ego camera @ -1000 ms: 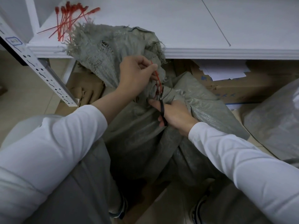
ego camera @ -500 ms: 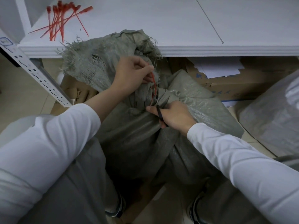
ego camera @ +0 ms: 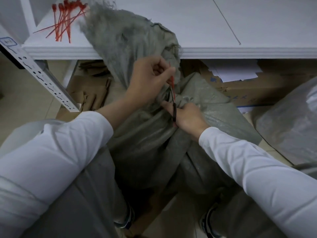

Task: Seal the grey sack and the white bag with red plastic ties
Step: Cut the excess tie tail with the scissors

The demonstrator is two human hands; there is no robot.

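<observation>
Up and to the left of the grey sack point(ego camera: 151, 134), a loose bundle of spare ties point(ego camera: 64, 21) lies on the white shelf point(ego camera: 205, 23). The sack's frayed mouth now laps over the shelf's edge and reaches the bundle. Half a second ago it stopped short of it.

At the sack's gathered neck, the left hand point(ego camera: 147, 79) is curled tight, thumb and forefinger pinching the tail of a red tie point(ego camera: 172, 82) and holding it up from the neck, the same grip as before. Just below, against the sack's right shoulder, the right hand point(ego camera: 187, 115) grips black-handled scissors point(ego camera: 174, 110). Its fingers stay closed round the handle, and the blade tip points up along the tie.

The sack stands on the floor between the person's knees, under the shelf's front edge. To its right lies a cardboard box point(ego camera: 257, 88), and further right a white bag point(ego camera: 291, 134) rests apart from the sack.
</observation>
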